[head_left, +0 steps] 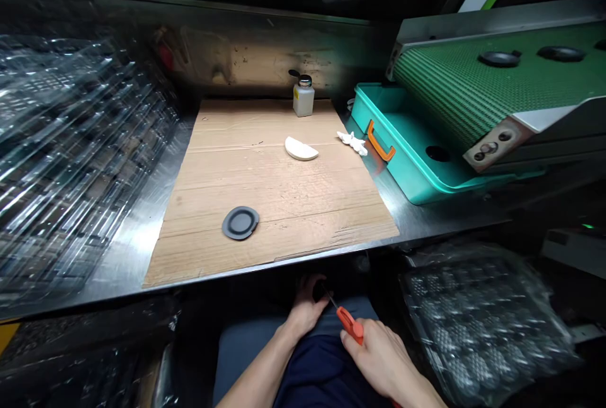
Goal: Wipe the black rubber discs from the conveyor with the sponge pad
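Our right grip clamped a slim, orange-handled metal tool, presumably for control; whether our left grip held anything, we could not tell.

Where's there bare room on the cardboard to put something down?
The flat brown cardboard sheet has one bare patch left of the white half-round pad, above the round grey disc; another is right of that disc, below the pad. It's crowded beyond the sheet's left edge, where shiny clear plastic trays pile up.
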A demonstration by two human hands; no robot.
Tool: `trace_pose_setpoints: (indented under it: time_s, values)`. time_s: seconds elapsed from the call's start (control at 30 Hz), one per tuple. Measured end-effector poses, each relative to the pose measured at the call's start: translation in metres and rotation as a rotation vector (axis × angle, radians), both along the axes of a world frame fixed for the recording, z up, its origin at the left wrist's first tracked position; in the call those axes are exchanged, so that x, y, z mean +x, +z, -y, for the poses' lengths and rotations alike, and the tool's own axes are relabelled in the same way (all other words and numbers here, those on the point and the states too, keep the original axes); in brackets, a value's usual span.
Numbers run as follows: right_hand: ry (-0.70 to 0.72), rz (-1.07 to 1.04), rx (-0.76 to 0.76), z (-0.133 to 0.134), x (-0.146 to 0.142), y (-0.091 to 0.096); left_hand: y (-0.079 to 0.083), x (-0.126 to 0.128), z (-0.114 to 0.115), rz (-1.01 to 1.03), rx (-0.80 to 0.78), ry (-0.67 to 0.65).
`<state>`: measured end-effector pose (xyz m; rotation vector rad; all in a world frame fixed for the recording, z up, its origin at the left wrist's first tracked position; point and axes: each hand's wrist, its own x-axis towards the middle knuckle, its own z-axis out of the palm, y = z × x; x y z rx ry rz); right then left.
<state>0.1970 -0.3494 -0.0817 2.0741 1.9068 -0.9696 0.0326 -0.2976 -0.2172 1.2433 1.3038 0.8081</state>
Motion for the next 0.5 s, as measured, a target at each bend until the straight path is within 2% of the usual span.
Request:
trace_pose_setpoints:
  time_s: [0.1, 0.17, 0.2, 0.33, 0.4, 0.5]
  values:
    - [0.0, -0.002, -0.008, 0.0, -0.003, -0.004, 0.0, -0.001, 0.0, -0.008, 0.012, 0.019]
    - [0.012, -0.014, -0.009, 0.003, -0.005, -0.006, -0.001, -0.001, -0.001, 0.073, -0.04, 0.087]
    - [0.018, -0.022, -0.012, 0.005, -0.006, -0.006, -0.002, -0.001, -0.003, 0.173, -0.122, 0.164]
    - [0.032, -0.048, -0.014, 0.012, -0.012, -0.009, -0.008, 0.0, -0.011, 0.663, -0.629, 0.538]
    - [0.042, -0.051, -0.009, 0.015, -0.015, -0.012, -0.011, -0.004, -0.016, 0.778, -0.759, 0.599]
    - [0.054, -0.064, -0.018, 0.018, -0.018, -0.016, -0.011, -0.015, -0.022, 0.912, -0.861, 0.594]
